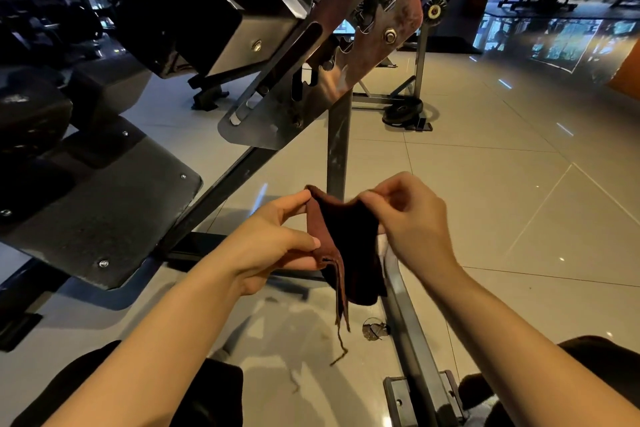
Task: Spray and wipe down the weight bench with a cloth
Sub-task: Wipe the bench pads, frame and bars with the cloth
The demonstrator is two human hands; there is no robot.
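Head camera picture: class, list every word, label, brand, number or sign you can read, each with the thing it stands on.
None can be read.
Black pad at far left: a faint pale mark, too blurred to read.
Weight plate on the floor: any lettering too small to tell.
Glass wall at the back right: bright patches only, no legible sign.
Cloth, pinched by left hand and right hand: no label shows.

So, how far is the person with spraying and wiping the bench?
Done: nothing can be confirmed; no wet marks show on the bench pad. In hand: the left hand and right hand both pinch the dark red cloth, held in the air away from the pad. Left: the wiping; no spray bottle is in view.
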